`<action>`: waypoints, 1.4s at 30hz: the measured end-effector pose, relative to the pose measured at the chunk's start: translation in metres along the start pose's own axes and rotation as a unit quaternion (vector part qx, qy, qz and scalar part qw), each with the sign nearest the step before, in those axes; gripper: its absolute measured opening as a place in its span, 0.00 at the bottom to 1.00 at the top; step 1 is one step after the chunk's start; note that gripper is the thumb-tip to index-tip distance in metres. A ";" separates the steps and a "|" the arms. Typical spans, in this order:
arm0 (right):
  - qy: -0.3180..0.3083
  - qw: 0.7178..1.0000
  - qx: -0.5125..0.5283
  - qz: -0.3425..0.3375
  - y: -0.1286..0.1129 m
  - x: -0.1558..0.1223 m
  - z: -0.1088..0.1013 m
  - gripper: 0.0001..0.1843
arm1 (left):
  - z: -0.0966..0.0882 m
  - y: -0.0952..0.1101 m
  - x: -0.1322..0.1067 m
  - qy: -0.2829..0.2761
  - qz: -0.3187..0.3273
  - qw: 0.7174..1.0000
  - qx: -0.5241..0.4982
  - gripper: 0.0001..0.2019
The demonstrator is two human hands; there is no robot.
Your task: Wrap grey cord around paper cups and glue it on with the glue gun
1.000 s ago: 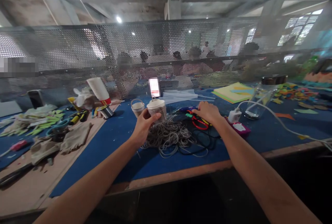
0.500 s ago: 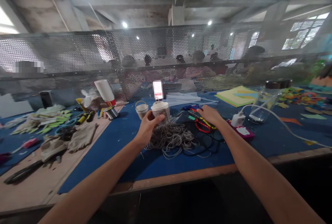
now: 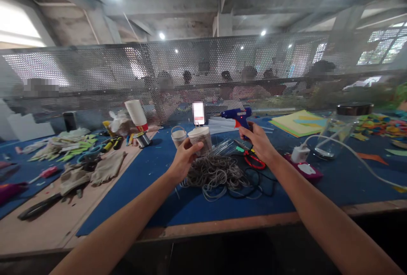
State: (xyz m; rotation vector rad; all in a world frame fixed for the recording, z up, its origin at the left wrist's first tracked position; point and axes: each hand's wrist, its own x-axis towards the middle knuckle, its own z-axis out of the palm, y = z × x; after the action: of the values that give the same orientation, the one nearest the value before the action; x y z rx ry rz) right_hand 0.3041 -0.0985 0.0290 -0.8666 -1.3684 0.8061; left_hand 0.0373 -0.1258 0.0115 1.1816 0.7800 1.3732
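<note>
My left hand (image 3: 187, 158) is closed around a cup (image 3: 200, 136) with a white rim and a grey, cord-like covering. In my right hand (image 3: 258, 139) is a blue hot glue gun (image 3: 239, 116), raised above the table with its nozzle pointing left toward the cup. A heap of grey cord (image 3: 219, 175) lies just below the cup. Behind my left hand stands a small basket (image 3: 178, 136) with a looped handle. Red-handled scissors (image 3: 254, 160) and several clear glue sticks (image 3: 224, 146) lie between the cord and my right hand.
A phone with a lit screen (image 3: 198, 113) stands behind the cup. Stacked paper cups (image 3: 136, 113), work gloves (image 3: 108, 166) and cutters are on the left. To the right are a white charger (image 3: 299, 154) with its cable, a glass jar (image 3: 337, 133) and coloured paper (image 3: 297, 123).
My right hand has lifted the glue gun off the table, and its nozzle now points left. My left hand keeps its hold on the cup. The view has shifted slightly.
</note>
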 end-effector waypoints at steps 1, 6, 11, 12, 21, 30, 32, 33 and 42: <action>-0.013 1.000 -0.019 -0.014 -0.001 -0.001 0.001 0.19 | -0.001 0.000 0.000 -0.004 0.002 1.000 -0.002 0.24; -0.037 0.999 -0.019 -0.025 -0.002 -0.006 0.008 0.19 | -0.003 0.000 0.002 -0.018 0.010 1.000 -0.012 0.26; -0.068 0.997 0.015 -0.018 -0.006 -0.013 0.015 0.21 | -0.005 0.000 0.004 -0.020 0.015 1.000 -0.017 0.27; -0.071 0.997 0.004 -0.020 -0.007 -0.014 0.016 0.21 | -0.006 0.000 0.004 -0.021 0.016 0.999 -0.017 0.27; -0.076 0.996 -0.053 -0.003 -0.016 -0.024 0.026 0.17 | -0.008 -0.001 0.006 -0.031 0.015 0.999 -0.028 0.26; -0.073 0.991 -0.113 -0.011 -0.016 -0.030 0.028 0.19 | -0.011 -0.005 0.011 -0.038 0.022 0.998 -0.050 0.25; -0.078 0.988 -0.131 -0.021 -0.011 -0.030 0.028 0.22 | -0.012 -0.005 0.012 -0.030 0.022 0.998 -0.049 0.25; -0.080 0.987 -0.138 -0.027 -0.010 -0.030 0.027 0.23 | -0.011 -0.005 0.012 -0.026 0.023 0.998 -0.048 0.25; -0.084 0.973 -0.204 -0.071 -0.011 -0.031 0.028 0.21 | -0.010 -0.003 0.010 -0.031 0.028 0.998 -0.038 0.25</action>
State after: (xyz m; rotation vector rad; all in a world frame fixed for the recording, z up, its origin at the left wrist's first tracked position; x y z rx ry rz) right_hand 0.2745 -0.1297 0.0246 -1.0178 -1.7626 0.5013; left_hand 0.0300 -0.1140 0.0078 1.1900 0.6495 1.3935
